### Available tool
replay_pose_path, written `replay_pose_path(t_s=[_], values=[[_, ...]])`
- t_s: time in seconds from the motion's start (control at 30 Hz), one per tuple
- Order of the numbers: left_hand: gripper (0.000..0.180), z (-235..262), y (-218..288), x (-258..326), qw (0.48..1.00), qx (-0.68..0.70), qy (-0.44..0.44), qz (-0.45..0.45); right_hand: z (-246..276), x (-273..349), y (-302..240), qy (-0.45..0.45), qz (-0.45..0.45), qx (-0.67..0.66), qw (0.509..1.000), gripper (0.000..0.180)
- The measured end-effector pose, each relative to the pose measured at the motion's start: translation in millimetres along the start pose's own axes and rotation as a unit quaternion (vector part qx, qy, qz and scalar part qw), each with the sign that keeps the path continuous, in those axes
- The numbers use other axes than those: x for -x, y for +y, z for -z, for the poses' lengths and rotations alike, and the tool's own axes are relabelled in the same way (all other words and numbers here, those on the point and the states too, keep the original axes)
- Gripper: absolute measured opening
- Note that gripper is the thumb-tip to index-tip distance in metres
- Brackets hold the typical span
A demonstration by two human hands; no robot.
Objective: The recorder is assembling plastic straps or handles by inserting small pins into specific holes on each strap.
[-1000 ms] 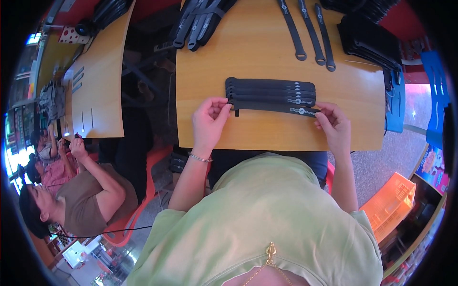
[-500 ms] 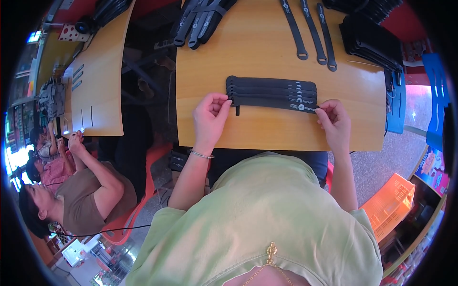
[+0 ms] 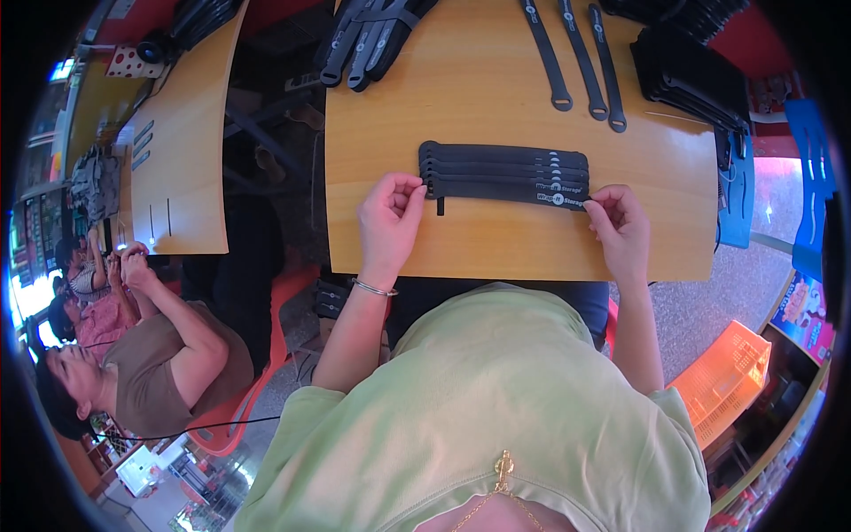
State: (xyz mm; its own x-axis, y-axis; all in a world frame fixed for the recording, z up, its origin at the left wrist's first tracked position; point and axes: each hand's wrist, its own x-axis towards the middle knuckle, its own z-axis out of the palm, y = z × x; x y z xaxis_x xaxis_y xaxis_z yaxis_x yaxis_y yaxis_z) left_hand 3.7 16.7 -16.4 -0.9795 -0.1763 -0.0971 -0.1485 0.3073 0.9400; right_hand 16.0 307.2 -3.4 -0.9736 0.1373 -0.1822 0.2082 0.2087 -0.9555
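Head cam looks straight down, close over wooden table [image 3: 496, 239].

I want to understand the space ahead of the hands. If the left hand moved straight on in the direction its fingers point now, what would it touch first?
The left hand already pinches the left end of the row of black straps; its fingers point up and right, so it would press into those straps first.

left hand [image 3: 390, 222]: fingers pinch the 9 o'clock end of the black strap stack [image 3: 503, 174]
right hand [image 3: 618, 227]: fingers pinch the 3 o'clock end, at the white print
stack: flat on the wooden tabletop [image 3: 496, 244], straps overlapped, ends fanned
12 o'clock: three loose straps [image 3: 581, 53]
1 o'clock: black pile [image 3: 696, 75]
11 o'clock: strap bundle [image 3: 368, 35]
8 o'clock: seated person [image 3: 164, 368]
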Motion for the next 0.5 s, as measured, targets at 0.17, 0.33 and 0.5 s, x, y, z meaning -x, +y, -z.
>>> replay_pose_path(t_s=[0.17, 0.33, 0.5], values=[[0.006, -0.5, 2.6, 1.4, 1.0, -0.008, 0.001, -0.003, -0.8, 0.4, -0.8, 0.001, -0.001, -0.004, 1.0, 0.01], [0.005, -0.7, 1.9, 1.6, 1.0, -0.006, 0.003, -0.006, -0.8, 0.2, -1.3, 0.001, -0.004, -0.003, 1.0, 0.01], [0.006, -1.5, 0.9, 1.0, 1.0, -0.005, 0.006, -0.001, -1.4, -0.3, -1.3, 0.002, -0.007, 0.002, 1.0, 0.01]])
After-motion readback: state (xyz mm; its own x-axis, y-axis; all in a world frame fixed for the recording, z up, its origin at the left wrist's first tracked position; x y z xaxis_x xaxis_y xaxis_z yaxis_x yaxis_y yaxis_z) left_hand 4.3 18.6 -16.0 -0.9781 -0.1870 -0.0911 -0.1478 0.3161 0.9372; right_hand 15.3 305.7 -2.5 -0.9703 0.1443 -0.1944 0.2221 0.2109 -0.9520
